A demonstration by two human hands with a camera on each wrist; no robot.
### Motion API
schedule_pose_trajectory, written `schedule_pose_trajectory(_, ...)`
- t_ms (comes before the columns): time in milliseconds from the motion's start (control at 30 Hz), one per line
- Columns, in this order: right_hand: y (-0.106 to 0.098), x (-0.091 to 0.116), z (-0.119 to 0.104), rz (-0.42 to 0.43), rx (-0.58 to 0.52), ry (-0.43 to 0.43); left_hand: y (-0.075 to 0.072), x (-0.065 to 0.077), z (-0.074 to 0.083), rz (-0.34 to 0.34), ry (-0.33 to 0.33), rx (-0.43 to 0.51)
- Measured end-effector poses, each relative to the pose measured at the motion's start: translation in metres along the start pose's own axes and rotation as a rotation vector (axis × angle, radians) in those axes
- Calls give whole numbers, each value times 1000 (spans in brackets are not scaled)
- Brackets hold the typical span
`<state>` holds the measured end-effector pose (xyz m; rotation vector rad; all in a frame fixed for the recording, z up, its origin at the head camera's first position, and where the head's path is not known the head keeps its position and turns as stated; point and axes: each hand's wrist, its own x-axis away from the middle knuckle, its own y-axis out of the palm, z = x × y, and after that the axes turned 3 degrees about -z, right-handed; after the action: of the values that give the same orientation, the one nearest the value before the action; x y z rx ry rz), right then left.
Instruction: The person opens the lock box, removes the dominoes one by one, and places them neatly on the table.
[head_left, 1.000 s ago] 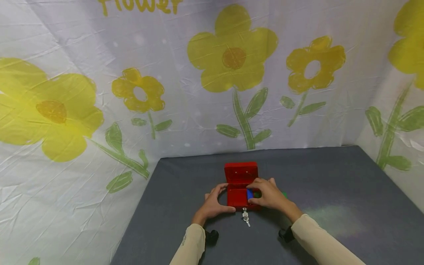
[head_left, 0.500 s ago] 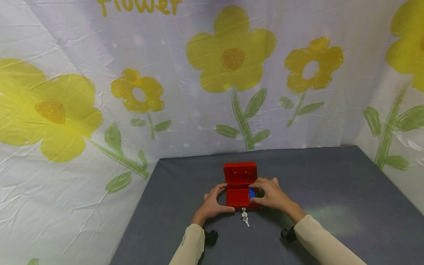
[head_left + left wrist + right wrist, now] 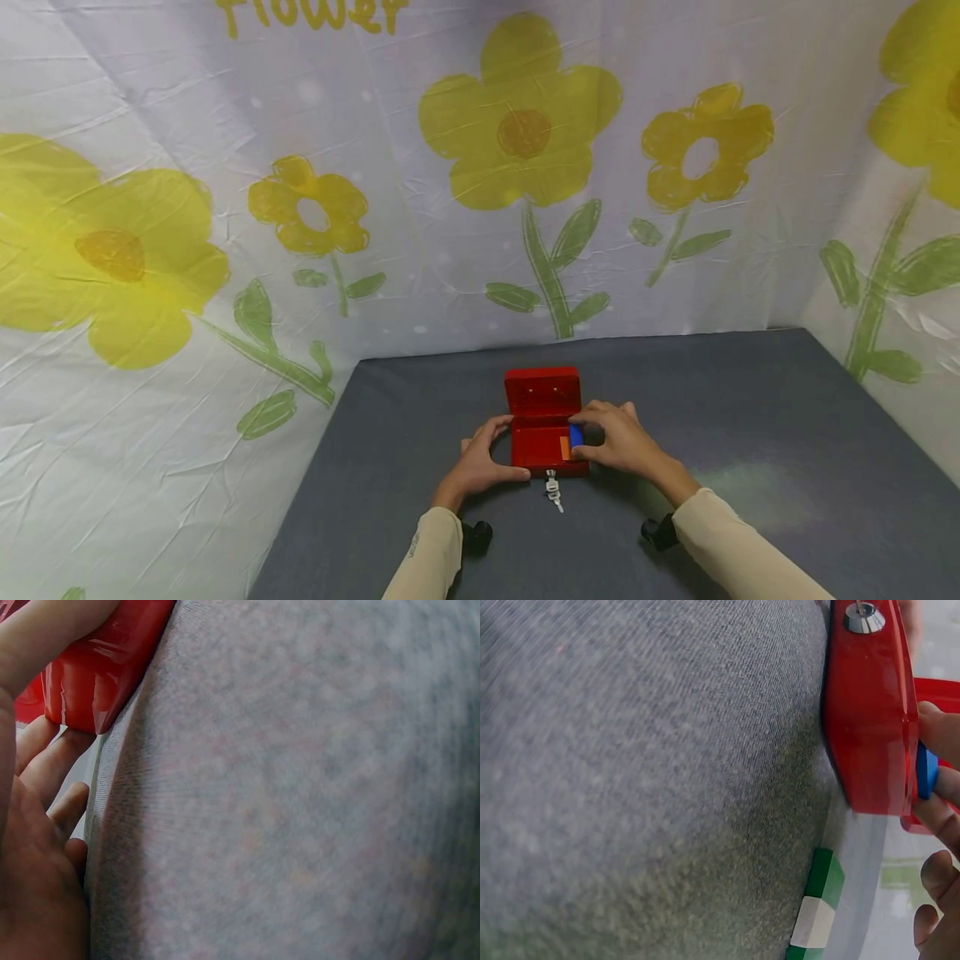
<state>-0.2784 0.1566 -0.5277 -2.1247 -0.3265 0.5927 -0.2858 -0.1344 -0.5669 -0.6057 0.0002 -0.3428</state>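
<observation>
A small red cash box [image 3: 528,448] stands on the dark table with its lid [image 3: 542,392] raised at the back. My left hand [image 3: 482,467] holds the box's left side, thumb at the front and fingers toward the back; in the left wrist view, fingertips meet the red wall [image 3: 97,682]. My right hand [image 3: 617,437] pinches a blue block [image 3: 576,437] between thumb and fingers at the box's right side. The blue block [image 3: 926,771] shows just past the rim in the right wrist view. An orange piece [image 3: 566,448] lies inside the box, left of the blue block.
Keys [image 3: 553,490] hang from the front lock [image 3: 864,618]. A green and white block piece [image 3: 814,922] lies on the table right of the box. The grey table [image 3: 720,400] meets a flower-printed cloth backdrop [image 3: 420,275] behind.
My right hand has shifted slightly right with the blue block, and the orange piece beside it has come into view. My left hand has stayed on the box.
</observation>
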Motion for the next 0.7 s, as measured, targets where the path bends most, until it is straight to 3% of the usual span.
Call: schedule_pose_trajectory(700, -11, 11, 8, 31, -25, 1, -2, 1, 3, -3, 2, -7)
